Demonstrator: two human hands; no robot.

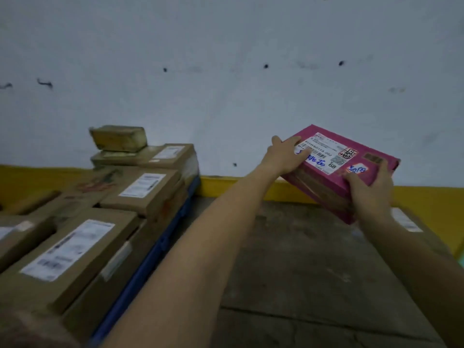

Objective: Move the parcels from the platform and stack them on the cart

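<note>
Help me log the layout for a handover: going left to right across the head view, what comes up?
Stacked parcels → blue cart edge → left hand → pink parcel, held at both ends → right hand → brown parcel by the right forearm.

one wide view only, worn on the head; looks forward and a little down, close over the parcels (70, 247) at left, facing the wall (226, 59) ahead.

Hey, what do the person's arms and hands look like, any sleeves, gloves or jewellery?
The left forearm and right forearm are bare, with no sleeves in view. The left hand and right hand wear no gloves; no watch, ring or bracelet shows.
</note>
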